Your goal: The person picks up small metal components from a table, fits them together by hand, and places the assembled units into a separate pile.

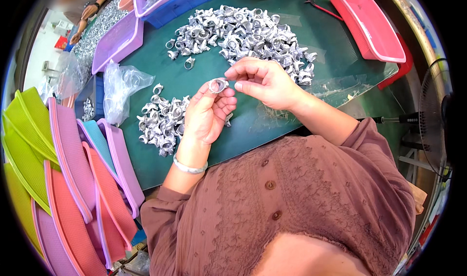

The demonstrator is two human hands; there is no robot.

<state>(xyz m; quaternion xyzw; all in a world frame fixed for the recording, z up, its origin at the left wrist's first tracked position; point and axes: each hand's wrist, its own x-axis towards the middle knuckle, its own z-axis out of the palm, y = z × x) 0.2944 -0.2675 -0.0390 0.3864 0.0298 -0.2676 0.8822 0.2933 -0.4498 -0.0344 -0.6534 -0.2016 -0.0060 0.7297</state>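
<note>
Above the front part of the green table, my left hand pinches a rough silver-grey metal ring between thumb and fingertips. My right hand is right beside it, thumb and fingers curled in close to the ring's edge. Whether those right fingertips hold a small piece cannot be made out. A small heap of similar rings lies to the left, partly behind my left hand. Beyond my right hand spreads a larger heap of grey rings, and one loose ring sits at its near left side.
Red-handled pliers lie near a pink basket at the far right. Purple and blue baskets line the far left, beside a clear plastic bag. Stacked colourful baskets stand left; a fan stands right. Another person's hand shows far left.
</note>
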